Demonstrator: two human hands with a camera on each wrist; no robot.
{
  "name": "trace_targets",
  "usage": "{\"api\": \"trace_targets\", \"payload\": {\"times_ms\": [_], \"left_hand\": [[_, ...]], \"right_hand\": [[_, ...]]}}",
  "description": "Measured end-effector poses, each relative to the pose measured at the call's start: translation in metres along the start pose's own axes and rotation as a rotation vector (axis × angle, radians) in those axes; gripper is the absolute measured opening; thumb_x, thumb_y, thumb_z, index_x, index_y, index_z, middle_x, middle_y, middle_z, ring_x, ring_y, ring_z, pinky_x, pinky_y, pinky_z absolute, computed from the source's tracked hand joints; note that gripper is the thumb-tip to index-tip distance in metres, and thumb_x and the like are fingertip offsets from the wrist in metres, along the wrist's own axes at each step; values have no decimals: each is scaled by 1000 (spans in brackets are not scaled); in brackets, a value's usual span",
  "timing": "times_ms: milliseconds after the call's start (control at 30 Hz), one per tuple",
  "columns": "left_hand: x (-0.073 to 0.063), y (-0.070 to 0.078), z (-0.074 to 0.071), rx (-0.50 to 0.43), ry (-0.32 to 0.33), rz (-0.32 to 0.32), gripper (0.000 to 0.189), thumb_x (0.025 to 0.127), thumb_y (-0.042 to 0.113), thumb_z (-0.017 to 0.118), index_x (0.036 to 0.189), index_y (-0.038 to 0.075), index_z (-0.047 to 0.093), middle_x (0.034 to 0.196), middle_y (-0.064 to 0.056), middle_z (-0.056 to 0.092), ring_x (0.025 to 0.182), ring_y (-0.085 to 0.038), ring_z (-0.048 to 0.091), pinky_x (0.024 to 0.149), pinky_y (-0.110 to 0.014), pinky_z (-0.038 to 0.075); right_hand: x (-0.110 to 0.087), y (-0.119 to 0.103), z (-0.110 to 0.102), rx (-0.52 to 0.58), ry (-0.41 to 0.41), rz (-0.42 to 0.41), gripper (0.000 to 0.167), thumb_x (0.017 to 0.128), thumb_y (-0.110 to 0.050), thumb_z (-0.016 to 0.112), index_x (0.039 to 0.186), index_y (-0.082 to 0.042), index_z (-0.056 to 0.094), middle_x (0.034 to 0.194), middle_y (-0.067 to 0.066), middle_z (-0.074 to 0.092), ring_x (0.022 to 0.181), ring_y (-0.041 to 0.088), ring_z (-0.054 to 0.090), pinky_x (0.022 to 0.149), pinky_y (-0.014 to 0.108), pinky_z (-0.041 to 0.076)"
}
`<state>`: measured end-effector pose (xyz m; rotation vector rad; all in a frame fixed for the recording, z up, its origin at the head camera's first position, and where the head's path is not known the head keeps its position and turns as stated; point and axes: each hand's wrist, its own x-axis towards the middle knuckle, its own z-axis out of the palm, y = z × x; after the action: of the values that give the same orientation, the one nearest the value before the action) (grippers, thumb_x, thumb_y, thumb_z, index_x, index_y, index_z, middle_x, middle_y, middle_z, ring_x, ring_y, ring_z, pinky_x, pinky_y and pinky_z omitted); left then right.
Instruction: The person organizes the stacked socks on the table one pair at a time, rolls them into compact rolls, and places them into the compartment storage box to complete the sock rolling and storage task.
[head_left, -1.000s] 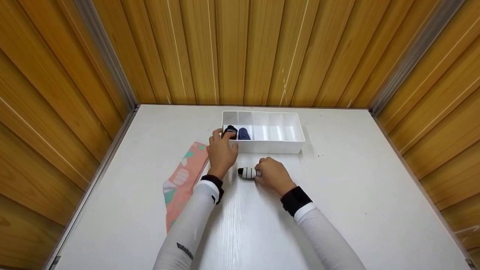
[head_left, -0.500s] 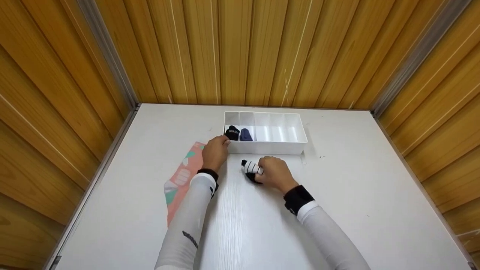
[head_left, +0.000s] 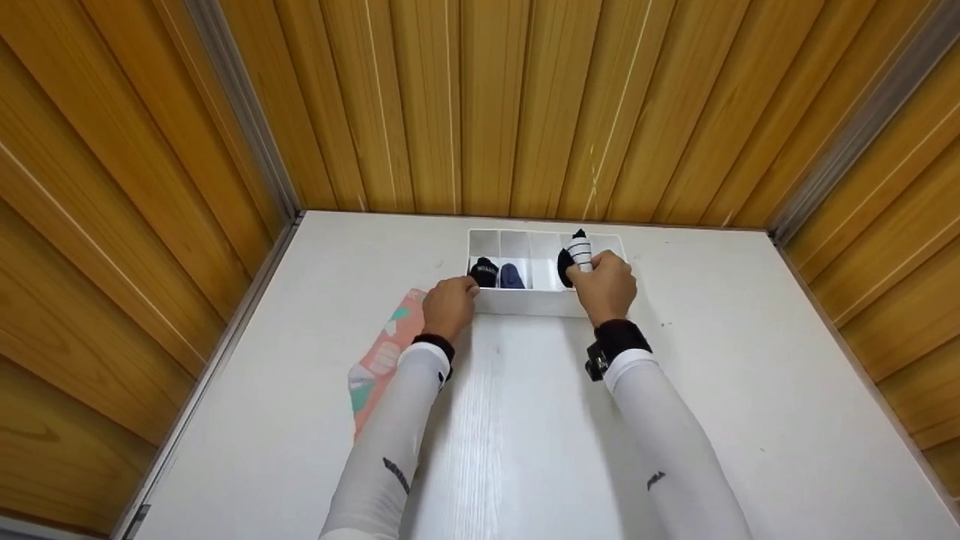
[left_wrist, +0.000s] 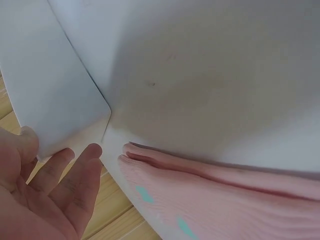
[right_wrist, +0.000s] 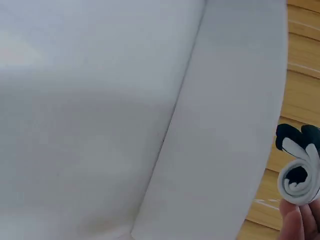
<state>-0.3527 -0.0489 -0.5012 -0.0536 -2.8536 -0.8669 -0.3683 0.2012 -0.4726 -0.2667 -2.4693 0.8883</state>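
Observation:
A white divided storage box stands on the far part of the table. My left hand grips its front left corner; in the left wrist view the thumb lies at the rim and the fingers curl around the corner. Above the right-hand compartments, my right hand pinches a rolled pair of black-and-white striped socks. The right wrist view shows the sock roll's spiral end over the fingertips. Rolled black socks occupy the leftmost compartment, with rolled navy socks in the one beside it.
Pink socks with green and white patches lie flat on the white table, left of the box and partly under the left forearm. Wood-panelled walls close off the back and both sides.
My right hand has lifted the striped sock roll off the table and carried it forward and right over the box. My left hand has shifted from the black socks to the box's corner.

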Motion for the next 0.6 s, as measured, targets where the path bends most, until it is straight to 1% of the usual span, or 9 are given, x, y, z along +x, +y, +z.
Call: {"api": "trace_targets", "payload": {"times_ms": [67, 100, 167, 267, 333, 433, 500, 600], "left_hand": [[0, 0, 1, 11, 0, 5, 19, 101, 26, 62, 105, 16, 77, 102, -4, 78, 99, -27, 73, 85, -46, 56], [0, 1, 1, 18, -1, 5, 19, 101, 26, 62, 105, 16, 77, 102, -4, 78, 99, -27, 73, 85, -45, 56], [-1, 4, 4, 25, -16, 8, 20, 101, 26, 61, 106, 16, 77, 103, -3, 78, 99, -26, 73, 86, -44, 56], [-2, 9, 6, 26, -48, 22, 21, 102, 27, 60, 109, 16, 77, 106, -3, 77, 101, -25, 72, 88, -43, 55], [-2, 12, 6, 27, -63, 32, 22, 102, 27, 60, 110, 16, 77, 107, -3, 77, 101, -25, 72, 88, -43, 55], [-1, 15, 5, 43, -68, 34, 22, 102, 27, 60, 110, 16, 77, 107, -3, 77, 101, -25, 72, 88, -43, 55], [-1, 15, 4, 55, -64, 30, 21, 102, 27, 61, 109, 17, 77, 106, -2, 78, 100, -25, 72, 87, -43, 55], [0, 16, 3, 59, -69, 29, 22, 102, 28, 60, 109, 17, 77, 107, -3, 78, 101, -25, 72, 87, -42, 55]], "right_hand": [[4, -3, 8, -67, 25, -74, 23, 77, -24, 74, 80, -4, 63, 81, 15, 67, 75, 38, 68, 64, 53, 50], [5, -5, 13, -95, 24, -122, 23, 77, -22, 74, 80, -3, 63, 81, 16, 67, 75, 40, 68, 65, 55, 51], [2, -5, 17, -144, 9, -203, 23, 77, -20, 75, 82, -1, 62, 83, 19, 66, 77, 44, 68, 66, 58, 52], [-4, -3, 23, -203, -21, -273, 26, 77, -18, 77, 86, -1, 60, 85, 21, 67, 77, 47, 68, 65, 60, 53], [-6, 0, 26, -212, -37, -281, 29, 77, -17, 80, 87, -2, 58, 85, 21, 67, 77, 47, 69, 65, 60, 53], [-9, 3, 28, -205, -66, -261, 29, 79, -20, 82, 83, -3, 59, 83, 19, 68, 78, 44, 69, 65, 57, 53], [-10, 5, 29, -198, -100, -240, 25, 82, -24, 81, 79, -4, 65, 82, 18, 70, 82, 41, 69, 67, 55, 53], [-11, 7, 27, -196, -147, -234, 23, 88, -27, 74, 78, -7, 75, 86, 17, 74, 87, 40, 67, 69, 53, 54]]}}
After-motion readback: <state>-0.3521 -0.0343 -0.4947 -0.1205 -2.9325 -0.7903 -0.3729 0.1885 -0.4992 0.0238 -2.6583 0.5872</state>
